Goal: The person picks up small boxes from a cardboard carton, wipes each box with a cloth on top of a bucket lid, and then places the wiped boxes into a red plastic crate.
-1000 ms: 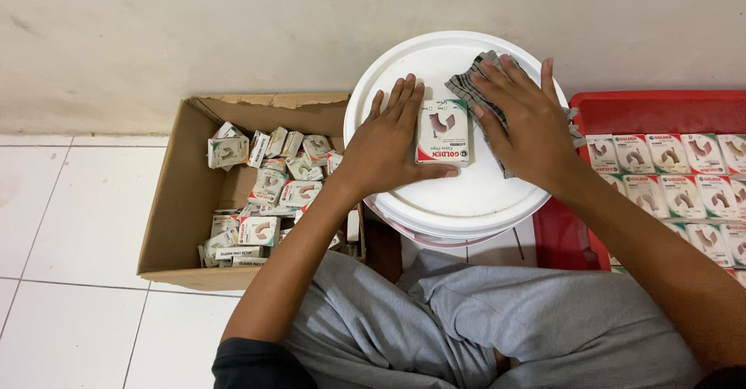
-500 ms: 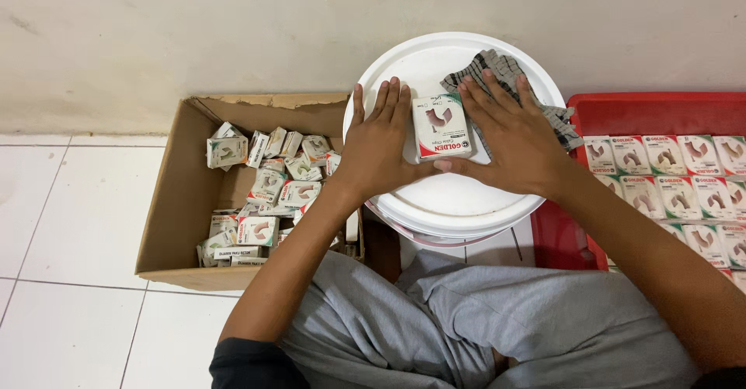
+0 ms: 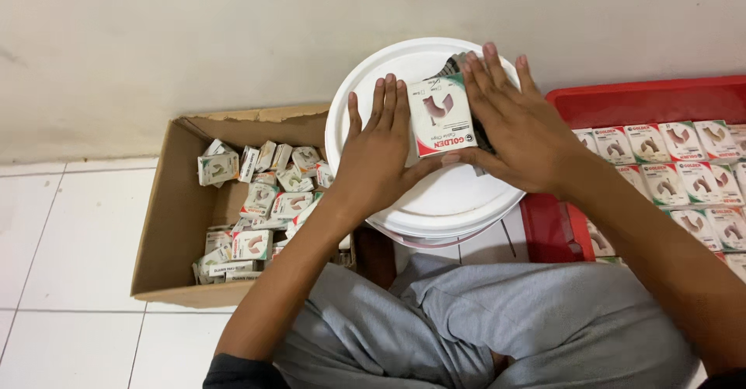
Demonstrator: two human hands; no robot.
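Observation:
A small white, red and green carton (image 3: 441, 115) lies flat on the lid of a white bucket (image 3: 451, 202). My left hand (image 3: 377, 156) lies flat on the lid against the carton's left edge, thumb under its bottom edge. My right hand (image 3: 517, 129) presses against the carton's right side and covers a grey strip of small parts (image 3: 453, 66) that peeks out beyond the fingertips.
A brown cardboard box (image 3: 167, 226) on the left holds several jumbled small cartons (image 3: 268, 195). A red tray (image 3: 645, 97) on the right holds several cartons (image 3: 676, 171) in neat rows. My grey-trousered legs are below the bucket. White floor tiles and a wall surround it.
Both hands closed in on the carton and squared it between them. The grey strip, earlier visible at the right, is now mostly under my right hand.

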